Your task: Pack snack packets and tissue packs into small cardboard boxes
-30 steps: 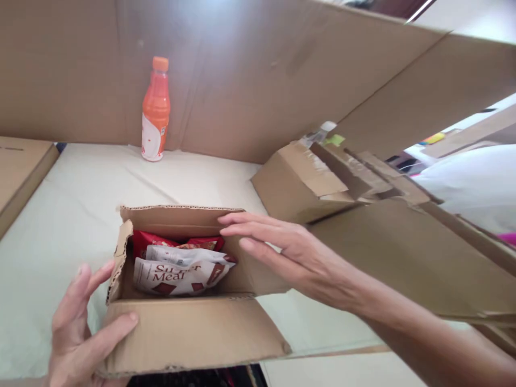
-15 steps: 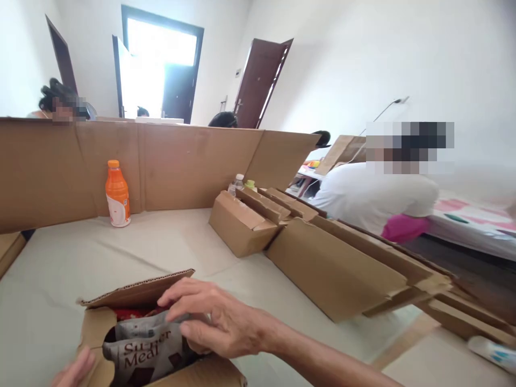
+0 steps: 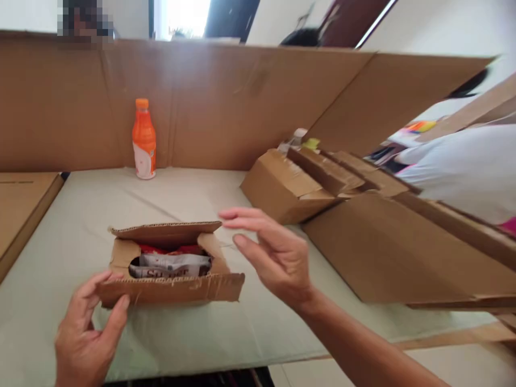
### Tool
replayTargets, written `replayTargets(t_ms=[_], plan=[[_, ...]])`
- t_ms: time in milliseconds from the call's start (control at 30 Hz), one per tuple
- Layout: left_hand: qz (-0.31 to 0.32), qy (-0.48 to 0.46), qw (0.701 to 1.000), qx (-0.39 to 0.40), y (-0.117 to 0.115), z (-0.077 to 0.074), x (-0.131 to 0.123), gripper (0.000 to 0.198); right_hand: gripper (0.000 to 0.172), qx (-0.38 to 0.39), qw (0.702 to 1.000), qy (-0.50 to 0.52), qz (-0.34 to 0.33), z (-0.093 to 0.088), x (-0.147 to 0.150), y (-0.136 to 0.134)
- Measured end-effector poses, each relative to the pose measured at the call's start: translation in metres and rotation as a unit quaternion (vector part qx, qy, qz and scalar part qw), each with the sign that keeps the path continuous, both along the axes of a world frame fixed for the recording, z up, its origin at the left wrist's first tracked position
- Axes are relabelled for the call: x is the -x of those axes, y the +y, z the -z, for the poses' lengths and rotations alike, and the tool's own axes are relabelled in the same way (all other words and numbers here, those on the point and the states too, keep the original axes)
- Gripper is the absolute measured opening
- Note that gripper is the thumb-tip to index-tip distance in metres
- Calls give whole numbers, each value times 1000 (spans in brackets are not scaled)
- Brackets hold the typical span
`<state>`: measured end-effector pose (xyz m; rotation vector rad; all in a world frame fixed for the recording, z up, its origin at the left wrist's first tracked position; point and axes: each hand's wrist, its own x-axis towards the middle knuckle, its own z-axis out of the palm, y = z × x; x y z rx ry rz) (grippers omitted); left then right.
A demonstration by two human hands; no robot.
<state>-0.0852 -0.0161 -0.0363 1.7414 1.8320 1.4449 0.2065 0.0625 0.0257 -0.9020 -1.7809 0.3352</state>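
Observation:
A small cardboard box (image 3: 169, 287) stands open on the pale green table cover (image 3: 80, 215). Inside it lie a white snack packet (image 3: 171, 265) and red packets beneath. My left hand (image 3: 86, 328) pinches the box's near flap at its left corner between thumb and fingers. My right hand (image 3: 270, 252) hovers just right of the box, fingers stretched out and apart, holding nothing and touching nothing.
An orange drink bottle (image 3: 144, 138) stands at the back against a tall cardboard wall (image 3: 242, 102). Cardboard boxes (image 3: 294, 183) and a long flattened carton (image 3: 395, 252) lie on the right. A flat carton (image 3: 20, 204) lies left. A person in white (image 3: 467, 166) sits beyond.
My right hand has come off the snack packet and out of the box, now hovering to its right. The box flaps are folded further in. My view dropped back down.

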Motion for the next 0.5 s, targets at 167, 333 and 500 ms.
replayTargets(t_ms=[167,333,500], plan=[[12,99,993,-69,6,-13,-13,48,37,39,989,-141,-30,8,-4,8],[36,145,987,-58,12,-18,-12,25,45,0,965,-227,-127,48,-14,-6],[109,126,986,15,5,-3,13,35,73,6,941,-311,-129,54,-21,-13]])
